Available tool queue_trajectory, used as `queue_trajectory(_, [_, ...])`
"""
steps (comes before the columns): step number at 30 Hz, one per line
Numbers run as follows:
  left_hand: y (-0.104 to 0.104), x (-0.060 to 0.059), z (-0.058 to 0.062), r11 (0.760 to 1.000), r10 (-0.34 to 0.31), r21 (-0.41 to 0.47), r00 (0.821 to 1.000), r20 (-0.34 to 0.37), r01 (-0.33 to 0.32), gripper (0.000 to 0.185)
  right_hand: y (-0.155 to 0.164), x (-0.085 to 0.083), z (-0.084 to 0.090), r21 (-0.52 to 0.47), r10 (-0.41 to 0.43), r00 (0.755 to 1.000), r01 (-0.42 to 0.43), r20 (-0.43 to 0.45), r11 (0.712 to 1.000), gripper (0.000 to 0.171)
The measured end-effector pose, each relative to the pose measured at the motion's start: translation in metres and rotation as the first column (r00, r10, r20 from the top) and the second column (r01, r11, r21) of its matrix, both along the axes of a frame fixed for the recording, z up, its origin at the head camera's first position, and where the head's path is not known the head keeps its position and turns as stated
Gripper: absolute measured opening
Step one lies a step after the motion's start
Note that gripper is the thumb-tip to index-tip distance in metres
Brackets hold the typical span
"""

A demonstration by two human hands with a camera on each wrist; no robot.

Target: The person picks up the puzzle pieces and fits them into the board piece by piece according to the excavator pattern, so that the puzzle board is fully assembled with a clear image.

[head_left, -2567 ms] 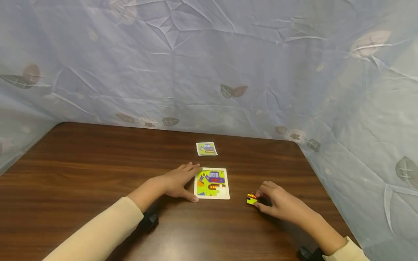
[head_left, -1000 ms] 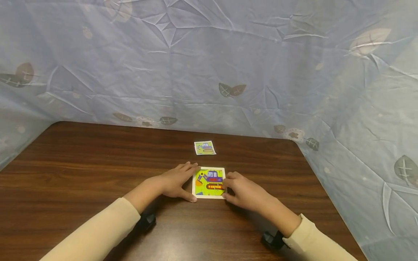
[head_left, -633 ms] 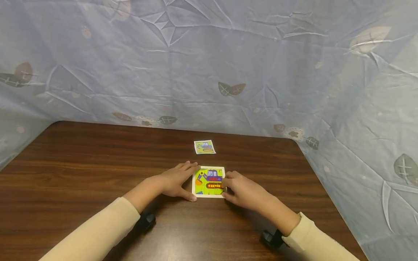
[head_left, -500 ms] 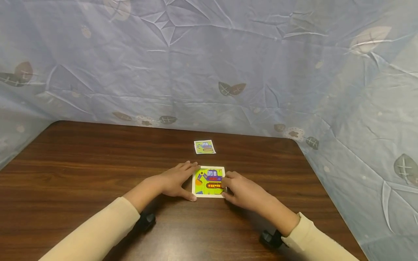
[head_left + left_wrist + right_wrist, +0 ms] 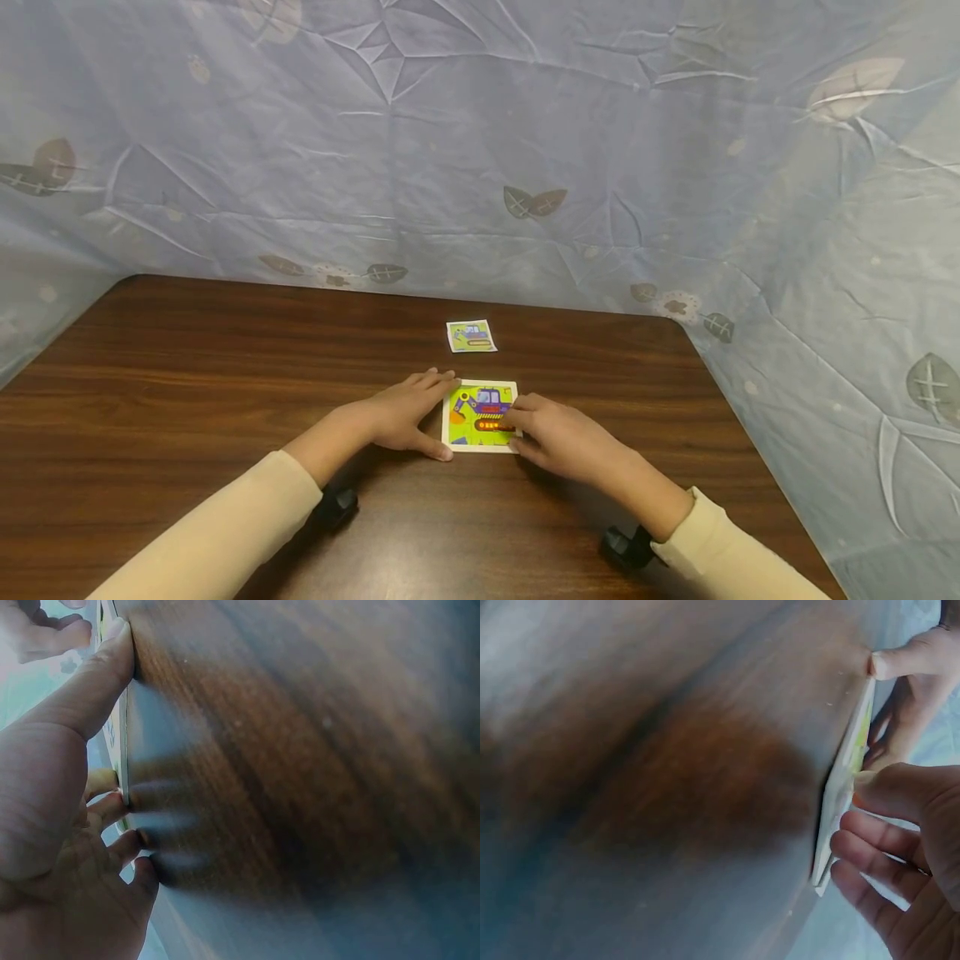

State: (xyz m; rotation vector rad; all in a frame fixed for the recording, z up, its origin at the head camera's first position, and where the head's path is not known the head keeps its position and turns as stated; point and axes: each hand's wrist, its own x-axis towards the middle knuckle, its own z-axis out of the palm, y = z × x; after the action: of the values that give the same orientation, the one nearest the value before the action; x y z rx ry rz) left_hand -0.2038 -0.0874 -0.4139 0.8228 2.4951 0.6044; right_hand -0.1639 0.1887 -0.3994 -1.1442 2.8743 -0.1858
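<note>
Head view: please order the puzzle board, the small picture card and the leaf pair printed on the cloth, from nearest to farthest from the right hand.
1. Puzzle board: touching the right hand.
2. Small picture card: behind the board.
3. Leaf pair: on the backdrop cloth.

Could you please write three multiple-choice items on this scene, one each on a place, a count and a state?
1. Where does the small card lie?
A. beyond the puzzle, toward the curtain
B. under the left hand
C. on the table's near edge

2. How many hands touch the puzzle?
A. none
B. one
C. two

3. How does the puzzle lie?
A. flat on the table
B. lifted in the air
C. propped against the curtain

Answers: 1 A, the card sits apart behind the puzzle. 2 C, the left hand meets its left edge and the right hand its right side. 3 A, it rests flat on the wood.
</note>
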Motion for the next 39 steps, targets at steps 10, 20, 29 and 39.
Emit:
queue_trajectory(10, [0.0, -0.001, -0.002, 1.0, 0.003, -0.004, 1.0, -0.004, -0.003, 0.106, -0.001, -0.002, -0.006, -0.008, 0.055, 0.998, -0.055, -0.003, 0.998, 0.008])
queue_trajectory(20, [0.0, -0.002, -0.005, 1.0, 0.012, 0.001, 1.0, -0.012, -0.012, 0.108, 0.009, -0.019, -0.001, -0.013, -0.102, 0.978, 0.107, 0.181, 0.994, 0.08])
queue_trajectory(29, [0.0, 0.0, -0.003, 1.0, 0.017, -0.002, 1.0, 0.001, -0.017, 0.107, 0.011, -0.036, -0.006, -0.006, -0.146, 0.924, 0.159, 0.354, 0.987, 0.105])
queue_trajectory(39, [0.001, -0.001, -0.001, 1.0, 0.009, 0.007, 1.0, -0.016, -0.008, 0.106, 0.013, -0.039, -0.005, -0.022, -0.133, 0.933, 0.149, 0.334, 0.989, 0.105])
